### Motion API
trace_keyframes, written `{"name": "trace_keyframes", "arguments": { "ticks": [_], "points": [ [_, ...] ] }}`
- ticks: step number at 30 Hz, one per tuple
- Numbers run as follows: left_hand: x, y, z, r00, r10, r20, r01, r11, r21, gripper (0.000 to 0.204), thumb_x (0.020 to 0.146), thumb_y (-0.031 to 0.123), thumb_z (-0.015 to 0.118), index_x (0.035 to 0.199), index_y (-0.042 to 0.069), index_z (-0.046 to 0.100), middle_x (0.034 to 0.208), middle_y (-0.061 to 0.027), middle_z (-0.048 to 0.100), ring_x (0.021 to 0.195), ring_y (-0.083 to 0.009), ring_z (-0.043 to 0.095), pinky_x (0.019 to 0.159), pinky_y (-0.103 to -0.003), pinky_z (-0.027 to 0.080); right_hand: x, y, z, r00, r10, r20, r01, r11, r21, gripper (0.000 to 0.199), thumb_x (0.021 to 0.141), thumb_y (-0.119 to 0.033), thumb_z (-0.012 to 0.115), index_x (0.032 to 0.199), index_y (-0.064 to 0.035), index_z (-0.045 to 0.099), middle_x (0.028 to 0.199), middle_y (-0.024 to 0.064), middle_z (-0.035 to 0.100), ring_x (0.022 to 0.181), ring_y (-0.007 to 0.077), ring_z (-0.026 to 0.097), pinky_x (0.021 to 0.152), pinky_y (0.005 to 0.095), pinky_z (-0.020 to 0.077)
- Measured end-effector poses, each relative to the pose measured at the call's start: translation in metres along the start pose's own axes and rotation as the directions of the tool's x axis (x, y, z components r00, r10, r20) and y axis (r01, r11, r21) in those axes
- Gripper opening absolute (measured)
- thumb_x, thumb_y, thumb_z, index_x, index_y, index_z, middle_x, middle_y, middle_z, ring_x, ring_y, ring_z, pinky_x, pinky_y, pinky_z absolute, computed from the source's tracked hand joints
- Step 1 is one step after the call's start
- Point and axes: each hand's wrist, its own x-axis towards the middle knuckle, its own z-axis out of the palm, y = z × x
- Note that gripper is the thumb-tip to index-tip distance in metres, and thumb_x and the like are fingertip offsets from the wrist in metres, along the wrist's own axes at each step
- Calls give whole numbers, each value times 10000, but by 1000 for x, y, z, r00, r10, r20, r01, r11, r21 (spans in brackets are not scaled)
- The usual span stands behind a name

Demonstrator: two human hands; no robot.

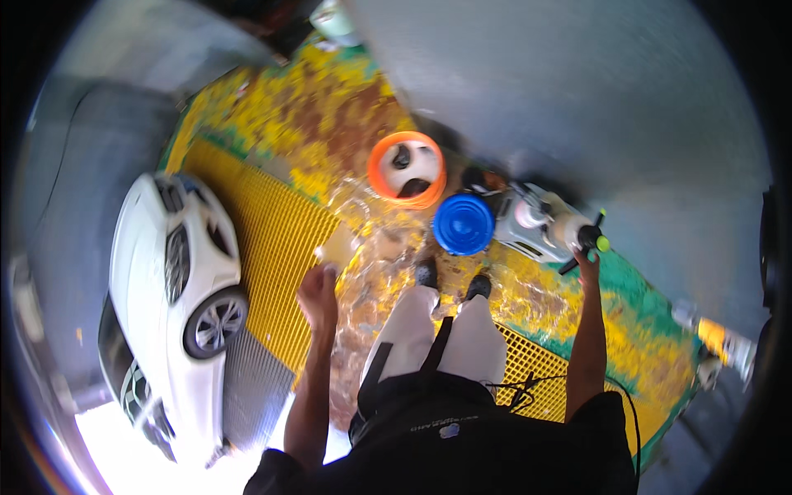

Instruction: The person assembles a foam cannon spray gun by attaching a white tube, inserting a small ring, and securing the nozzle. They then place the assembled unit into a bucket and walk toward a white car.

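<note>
My left hand (pixel 318 299) is closed, held out over the floor beside the yellow grating. A pale, blurred thing (pixel 337 247) shows just beyond its fingers; whether they hold it I cannot make out. My right hand (pixel 587 269) reaches forward and grips the black head of a pump spray bottle (pixel 568 229) with a bright green nozzle tip. That bottle is at a grey plastic container (pixel 528 239), beside another bottle with a pinkish-white top (pixel 532 213). A round blue lid or bucket (pixel 464 224) is left of the container, in front of my feet.
An orange-rimmed bucket (pixel 374 172) with white and dark contents stands beyond the blue one. A white car (pixel 153 256) is at the left beside yellow grating (pixel 272 247). Wet, worn floor (pixel 371 289) surrounds my feet. A grey wall (pixel 594 91) rises ahead right. A yellow-labelled bottle (pixel 719 340) lies far right.
</note>
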Motion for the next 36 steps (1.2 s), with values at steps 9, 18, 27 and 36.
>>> {"name": "trace_keyframes", "arguments": {
  "ticks": [9, 18, 27, 36],
  "points": [
    [-26, 103, -59, 996, 43, 82, 13, 815, -580, 181, 961, 118, 612, 1051, -33, 655, 976, -102, 712, 847, -134, 659, 782, -285, 538, -40, -6, -25, 951, 309, 3, -227, 704, -673, 1217, 677, -575, 834, 1551, -115, 123, 1501, 200, 355, 1223, 414, 498, 797, 644, 505],
    [-45, 150, -83, 981, 115, 156, 37, 679, -733, 165, 980, 101, 574, 1044, -33, 646, 958, -109, 699, 823, -140, 642, 798, -283, 522, -209, -203, 137, 261, 187, 947, 413, 865, -285, 247, 941, -141, 659, 1149, -21, 605, 967, 20, 665, 840, 103, 627, 749, 262, 504],
    [-68, 201, -116, 969, 249, -4, -180, 689, -702, 166, 943, 60, 633, 1048, -68, 644, 931, -141, 713, 783, -146, 663, 740, -286, 556, -487, -384, 240, -60, -727, 684, 482, 579, 657, 436, 878, -175, 733, 1261, -28, 586, 1361, 141, 523, 1230, 240, 533, 1007, 365, 455],
    [-61, 182, -160, 968, 179, -177, -251, 672, -697, 183, 948, 65, 629, 1085, -52, 657, 852, -73, 709, 749, -96, 657, 678, -223, 539, -574, -391, 289, -330, -764, 555, 777, 113, 619, 200, 824, -81, 742, 1011, -34, 693, 1362, 180, 508, 1201, 314, 553, 972, 398, 465]
  ]
}}
